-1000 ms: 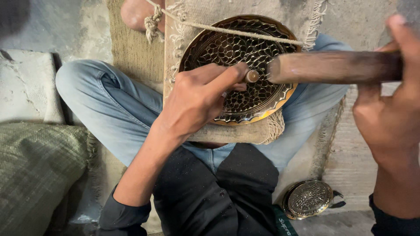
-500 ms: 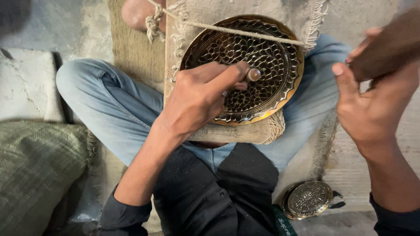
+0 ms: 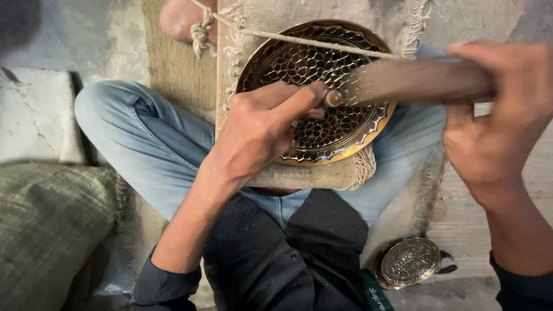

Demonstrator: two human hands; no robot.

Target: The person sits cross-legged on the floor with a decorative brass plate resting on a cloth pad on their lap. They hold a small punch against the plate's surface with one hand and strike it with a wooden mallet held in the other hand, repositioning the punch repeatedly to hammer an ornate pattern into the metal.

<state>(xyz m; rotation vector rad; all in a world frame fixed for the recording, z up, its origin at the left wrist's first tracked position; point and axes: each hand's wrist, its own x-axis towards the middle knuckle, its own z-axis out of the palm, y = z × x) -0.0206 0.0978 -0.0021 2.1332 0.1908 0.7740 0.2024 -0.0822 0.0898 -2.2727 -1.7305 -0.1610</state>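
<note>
One round brass plate, pierced all over in a honeycomb pattern, lies in the upper middle of the frame on a piece of burlap spread across the person's lap. A cord runs slantwise over the plate's upper rim, knotted at its upper-left end.

Left hand rests on the plate's left half; its fingers are closed together round a small punch, whose round top shows just past the fingertips, near the middle of the plate. Right hand, at the right of the frame, has its fingers curled tight round a wooden mallet. The mallet reaches leftward over the plate, blurred, and its end lies just beside the punch's top; whether they touch cannot be told.

Under the burlap are crossed legs in pale blue jeans, with a dark shirt in the lower middle. A bare foot shows at the top left, by the cord's knot. A second, smaller brass disc lies on the floor at the lower right. A green sack fills the lower left, with a grey slab above it.
</note>
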